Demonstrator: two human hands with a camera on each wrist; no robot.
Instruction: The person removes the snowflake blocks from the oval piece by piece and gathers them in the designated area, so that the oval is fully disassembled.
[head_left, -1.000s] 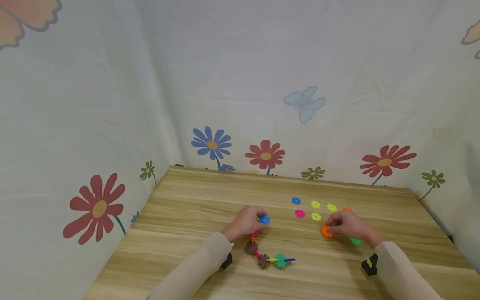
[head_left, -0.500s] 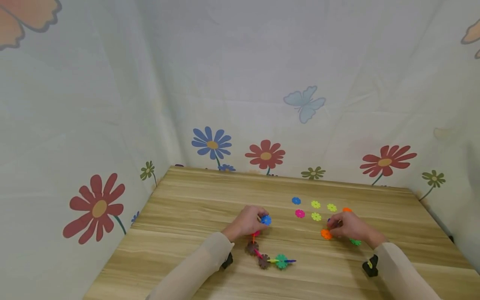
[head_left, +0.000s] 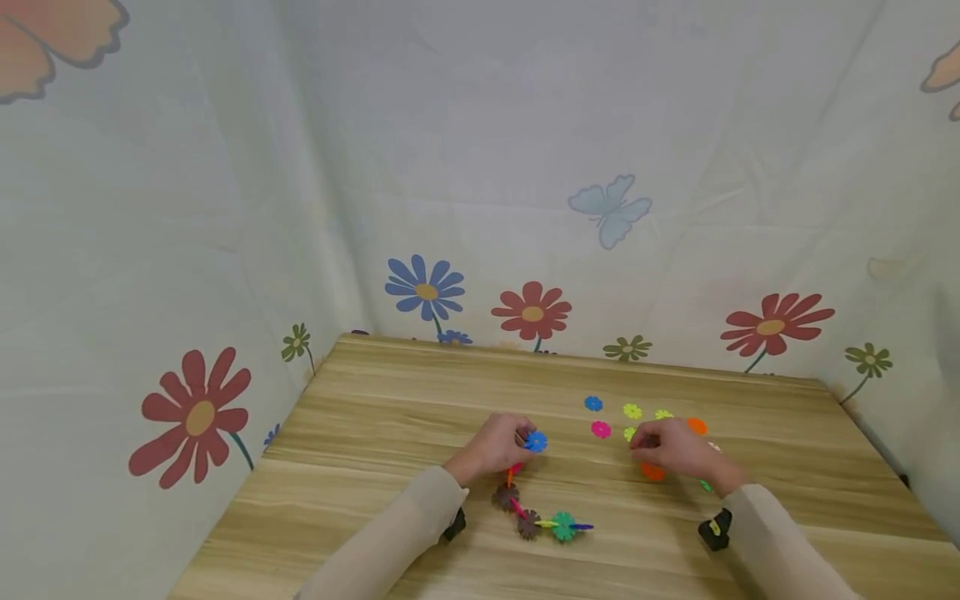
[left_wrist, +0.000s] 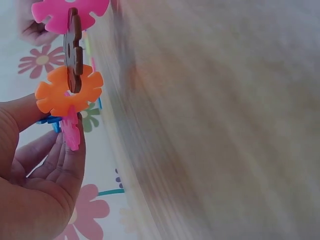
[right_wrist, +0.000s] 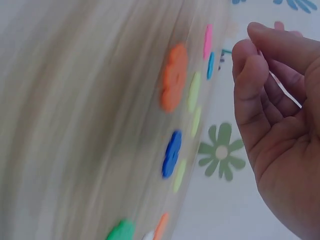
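Fingers (right_wrist: pixel 250 75) above table (head_left: pixel 420 383), walls (head_left: pixel 480 125) perhaps cloth

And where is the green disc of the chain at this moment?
In the head view, the green disc is low and right of centre, near the right end of the chain, between a yellow disc and a dark blue one.

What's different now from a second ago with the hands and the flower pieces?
The right hand has let go of the nearer orange disc, leaving it on the table, and moved left, toward the left hand. The left hand still holds the chain; the loose pink disc lies as before.
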